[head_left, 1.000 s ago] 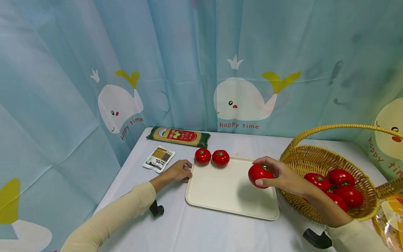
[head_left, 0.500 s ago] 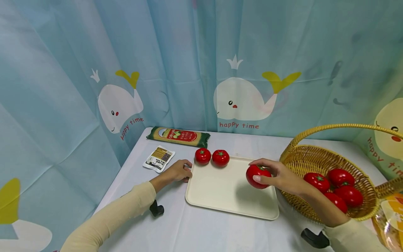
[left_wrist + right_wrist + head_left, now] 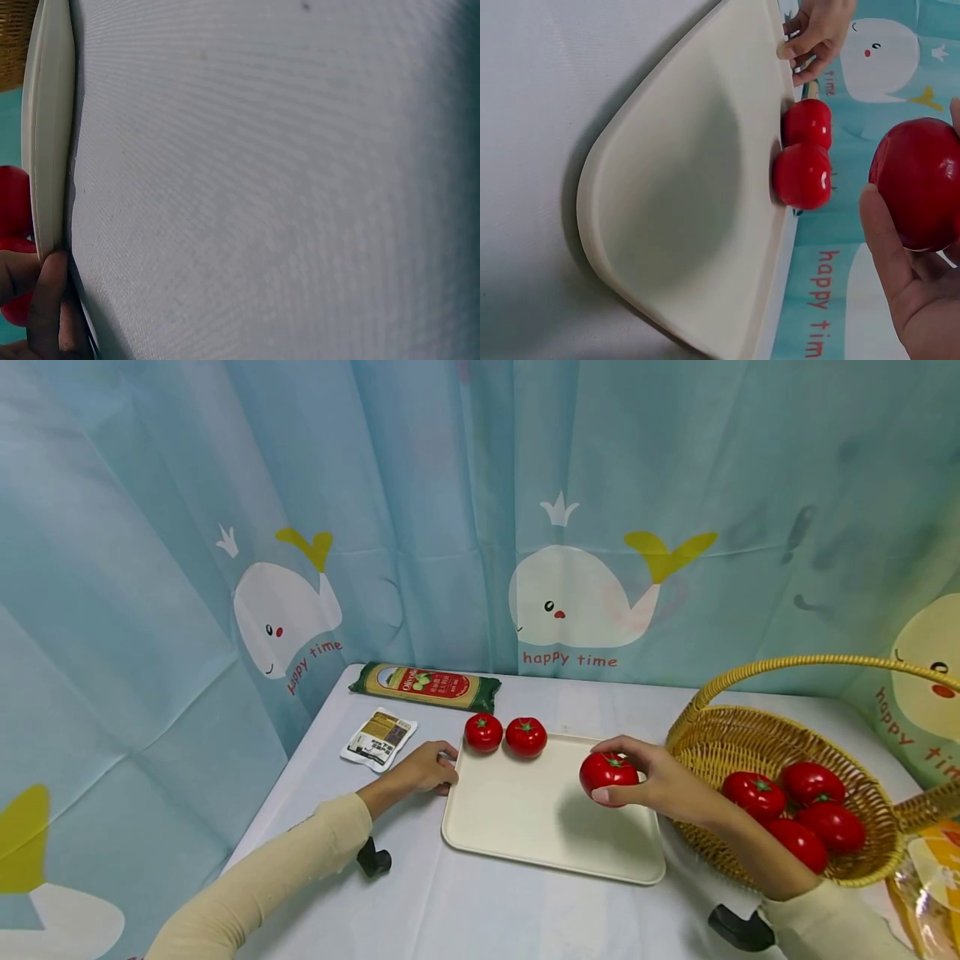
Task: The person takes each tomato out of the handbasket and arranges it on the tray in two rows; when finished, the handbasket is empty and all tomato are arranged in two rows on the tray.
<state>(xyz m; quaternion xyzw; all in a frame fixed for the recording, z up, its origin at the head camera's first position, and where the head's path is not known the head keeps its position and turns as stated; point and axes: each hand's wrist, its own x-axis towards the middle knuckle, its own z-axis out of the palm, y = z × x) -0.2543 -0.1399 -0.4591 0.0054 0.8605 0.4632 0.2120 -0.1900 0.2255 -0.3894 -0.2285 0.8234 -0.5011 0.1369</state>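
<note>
1. Two tomatoes [image 3: 504, 734] sit side by side at the far left corner of the tray [image 3: 525, 814].
2. We see the right hand [image 3: 660, 781] holding a third tomato [image 3: 606, 773] above the tray's far right part, fingers curled round it.
3. We see the left hand [image 3: 423, 768] resting on the tabletop [image 3: 465, 910] against the tray's left edge, fingers loosely bent, touching the rim.
4. Several tomatoes lie in the basket [image 3: 750, 743] at the tabletop's right edge.

Fingers [image 3: 46, 300] against cream tray [image 3: 46, 127] edge

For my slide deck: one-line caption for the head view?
Right hand holds a tomato over the cream tray; left hand touches its edge.
</note>
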